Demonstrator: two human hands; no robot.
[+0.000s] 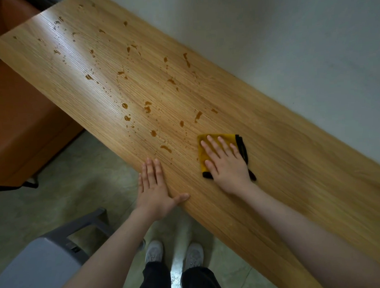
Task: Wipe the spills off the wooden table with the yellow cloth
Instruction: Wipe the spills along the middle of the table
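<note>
Keep your right hand (226,162) flat on the yellow cloth (208,147), left hand (154,186) spread bracing the table (293,161); sweep toward the spills (149,108) beyond your fingertips.

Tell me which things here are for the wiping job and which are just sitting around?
For the job:
- yellow cloth, pressed flat under the right hand
- amber spills, most not yet wiped
- wooden table
- left hand, flat on the table's near edge

Just around:
- grey chair
- orange seat beyond the table
- grey shoes on the floor
</note>
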